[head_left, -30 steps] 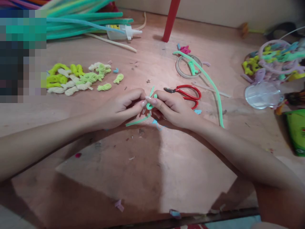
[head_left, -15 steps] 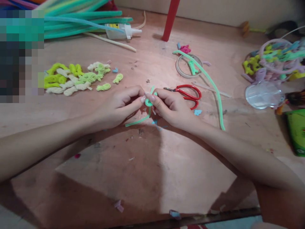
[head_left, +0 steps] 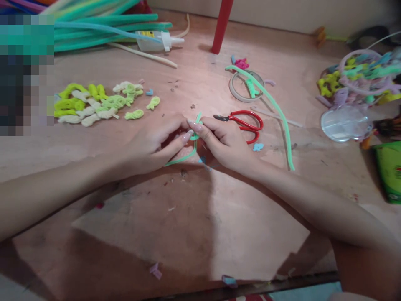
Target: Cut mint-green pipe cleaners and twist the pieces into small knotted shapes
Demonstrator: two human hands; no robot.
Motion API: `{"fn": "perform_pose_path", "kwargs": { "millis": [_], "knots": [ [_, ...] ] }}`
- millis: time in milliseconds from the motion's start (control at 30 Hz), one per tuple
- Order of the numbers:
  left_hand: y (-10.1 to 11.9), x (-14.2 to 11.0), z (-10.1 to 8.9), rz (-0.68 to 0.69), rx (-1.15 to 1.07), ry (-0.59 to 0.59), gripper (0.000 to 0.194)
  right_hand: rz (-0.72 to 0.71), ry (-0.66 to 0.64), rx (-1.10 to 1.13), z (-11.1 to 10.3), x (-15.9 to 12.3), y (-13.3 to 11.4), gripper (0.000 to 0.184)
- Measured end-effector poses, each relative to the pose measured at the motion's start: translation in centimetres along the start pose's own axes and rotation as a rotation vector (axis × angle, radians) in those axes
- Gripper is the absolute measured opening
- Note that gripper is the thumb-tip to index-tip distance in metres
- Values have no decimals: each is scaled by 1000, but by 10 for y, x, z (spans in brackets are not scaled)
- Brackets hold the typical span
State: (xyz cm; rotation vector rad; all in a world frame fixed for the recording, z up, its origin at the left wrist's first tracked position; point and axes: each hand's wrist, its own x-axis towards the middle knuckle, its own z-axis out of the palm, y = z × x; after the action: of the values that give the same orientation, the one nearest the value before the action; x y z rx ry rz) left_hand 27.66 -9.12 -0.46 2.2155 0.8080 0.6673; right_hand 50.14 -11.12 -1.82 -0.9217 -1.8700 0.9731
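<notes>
Between my fingertips is a mint-green pipe cleaner (head_left: 184, 159), curled into a small loop, with one tail hanging down to the left and a short end sticking up. My left hand (head_left: 161, 142) pinches it from the left, and my right hand (head_left: 221, 138) pinches it from the right; the fingers hide most of the loop. Just beyond my right hand lie red-handled scissors (head_left: 257, 121). A longer mint-green pipe cleaner (head_left: 283, 115) curves across the table farther right, over a tape ring (head_left: 232, 90).
Twisted yellow, white and green pieces (head_left: 108, 102) lie at the left. Behind them are a glue bottle (head_left: 150, 42) and a bundle of pipe cleaners (head_left: 106, 19). A red post (head_left: 222, 29) stands at the back. At right are a clear plastic dish (head_left: 344, 123) and a green packet (head_left: 390, 171).
My fingers have closed in over the loop, covering more of it. The left hand has shifted slightly, hiding part of the hanging tail. The view has drifted a little.
</notes>
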Motion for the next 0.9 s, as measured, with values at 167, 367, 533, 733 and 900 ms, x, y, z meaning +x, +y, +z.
{"fn": "perform_pose_path", "kwargs": {
  "millis": [167, 367, 533, 733, 900],
  "knots": [
    [-8, 2, -3, 195, 211, 43, 13, 81, 3, 52, 0, 0, -4, 58],
    [-14, -1, -6, 406, 447, 68, 21, 134, 7, 125, 3, 1, -7, 63],
    [-21, -4, -8, 350, 511, 53, 30, 229, 0, 175, 3, -1, -8, 66],
    [-21, -7, -8, 80, 413, -28, 30, 276, -123, 426, 0, -2, -8, 58],
    [-13, -8, -4, 40, 338, 36, 33, 202, -116, 294, -2, -3, -5, 54]
  ]
}}
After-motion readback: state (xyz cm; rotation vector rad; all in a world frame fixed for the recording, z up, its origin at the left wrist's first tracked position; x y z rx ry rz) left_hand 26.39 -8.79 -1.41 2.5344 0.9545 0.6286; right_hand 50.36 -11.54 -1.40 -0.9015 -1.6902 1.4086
